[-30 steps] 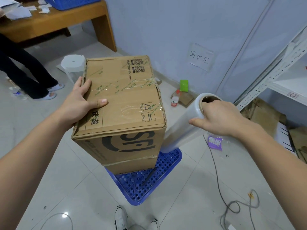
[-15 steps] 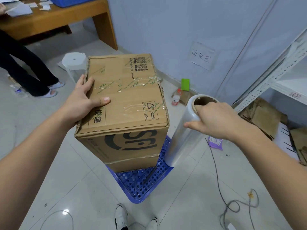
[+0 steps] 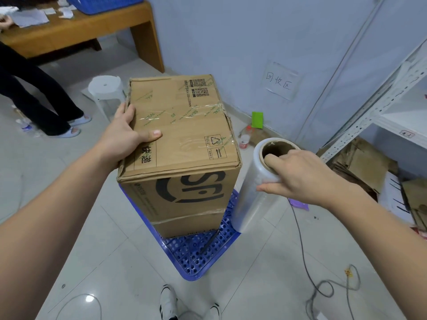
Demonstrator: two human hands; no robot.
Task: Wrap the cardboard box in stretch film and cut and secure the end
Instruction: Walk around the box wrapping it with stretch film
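Pale grey tiled floor [image 3: 120, 262], glossy, one ceiling-light glare spot. Light blue-grey wall [image 3: 231, 38] with a taped paper sign [image 3: 280, 80]. Wooden desk [image 3: 97, 31] back left, white slotted-steel shelving [image 3: 379, 107] right, flattened cardboard [image 3: 360, 165] under it.

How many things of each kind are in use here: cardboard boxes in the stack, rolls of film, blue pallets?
Cardboard boxes stacked: 2, upper cardboard box, lower box
Rolls of film: 2, held roll, standing roll
Blue pallets: 1
Total: 5
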